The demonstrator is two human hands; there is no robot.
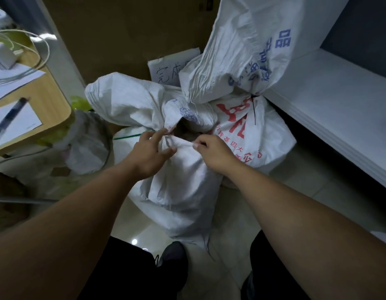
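At white sack [183, 187], right hand [213, 152] pinches rim; left hand [150, 153] grip released, fingers spread on neck. Risk: woven fabric slips from thin pinch, mouth collapses.

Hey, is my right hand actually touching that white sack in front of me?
Touching. The head view shows the right hand pinching the open rim of the white sack, with the fabric bunched between thumb and fingers.

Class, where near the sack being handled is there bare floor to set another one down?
Bare tiles lie right of the sack, up to the white boards. Behind it, other sacks crowd together; left, a bin stands close.
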